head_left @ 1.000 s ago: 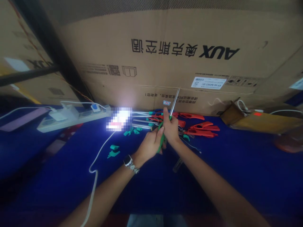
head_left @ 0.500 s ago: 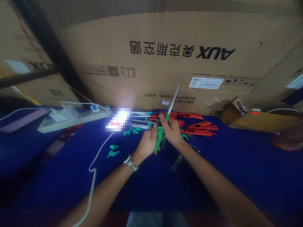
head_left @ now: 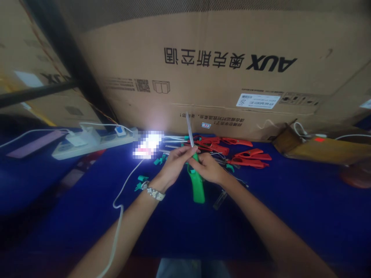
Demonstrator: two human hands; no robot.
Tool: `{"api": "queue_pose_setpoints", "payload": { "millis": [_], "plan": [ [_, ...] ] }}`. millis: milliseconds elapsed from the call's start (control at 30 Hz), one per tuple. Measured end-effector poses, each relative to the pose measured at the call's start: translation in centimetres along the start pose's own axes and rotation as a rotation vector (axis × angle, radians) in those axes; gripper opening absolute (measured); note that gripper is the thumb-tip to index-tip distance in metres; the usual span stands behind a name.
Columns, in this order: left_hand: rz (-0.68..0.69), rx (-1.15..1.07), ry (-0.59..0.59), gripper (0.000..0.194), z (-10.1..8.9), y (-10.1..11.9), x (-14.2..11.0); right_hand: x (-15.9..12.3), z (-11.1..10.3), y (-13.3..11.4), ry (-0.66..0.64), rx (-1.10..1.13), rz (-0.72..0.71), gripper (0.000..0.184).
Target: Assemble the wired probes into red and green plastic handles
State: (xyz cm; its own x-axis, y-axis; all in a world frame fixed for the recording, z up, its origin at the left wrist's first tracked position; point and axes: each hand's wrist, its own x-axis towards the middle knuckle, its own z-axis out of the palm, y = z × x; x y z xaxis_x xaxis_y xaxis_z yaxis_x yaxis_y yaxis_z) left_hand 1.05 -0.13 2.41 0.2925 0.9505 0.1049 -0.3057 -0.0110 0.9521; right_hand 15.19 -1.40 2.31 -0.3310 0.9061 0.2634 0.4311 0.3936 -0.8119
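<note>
A long-neck lighter with a green handle point(head_left: 196, 187) and a metal tube point(head_left: 189, 130) is between my hands, tube pointing up and slightly left. My left hand point(head_left: 174, 164) is closed, its thumb and fingers pinching the lighter near the base of the tube. My right hand point(head_left: 211, 166) is closed round the upper handle, its thumb close to the left fingertips. Behind my hands lie red lighter handle shells point(head_left: 248, 157) and several loose metal tubes point(head_left: 175, 139). Small teal plastic pieces point(head_left: 159, 160) are scattered to the left. A clear plastic piece point(head_left: 220, 200) lies below my right hand.
A glaring light point(head_left: 148, 144), partly pixelated, stands left of the parts, its white cable point(head_left: 118, 206) running over my left forearm. A power strip point(head_left: 65, 150) is at the left. Large cardboard boxes point(head_left: 217, 31) wall off the back. A yellowish box point(head_left: 319, 151) sits right on the blue cloth point(head_left: 232, 235).
The lighter has swung from leaning right to leaning slightly left, its handle end now hanging below my hands. My left hand has moved up to the tube's base.
</note>
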Motion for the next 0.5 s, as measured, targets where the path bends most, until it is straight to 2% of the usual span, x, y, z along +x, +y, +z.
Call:
{"api": "queue_pose_setpoints", "payload": {
  "millis": [67, 267, 500],
  "plan": [
    [0.007, -0.011, 0.029, 0.032, -0.1, -0.1, 0.1, 0.0, 0.0, 0.1, 0.004, -0.035, 0.019, 0.06],
    [0.102, -0.115, 0.242, 0.031, -0.7, -0.5, 0.8, -0.9, 0.1, 0.4, 0.059, -0.166, 0.001, 0.045],
    [0.144, -0.211, 0.333, 0.031, -0.7, 0.0, 0.8, -2.5, -0.3, -0.9, -0.075, 0.211, 0.207, 0.037]
  ]
}}
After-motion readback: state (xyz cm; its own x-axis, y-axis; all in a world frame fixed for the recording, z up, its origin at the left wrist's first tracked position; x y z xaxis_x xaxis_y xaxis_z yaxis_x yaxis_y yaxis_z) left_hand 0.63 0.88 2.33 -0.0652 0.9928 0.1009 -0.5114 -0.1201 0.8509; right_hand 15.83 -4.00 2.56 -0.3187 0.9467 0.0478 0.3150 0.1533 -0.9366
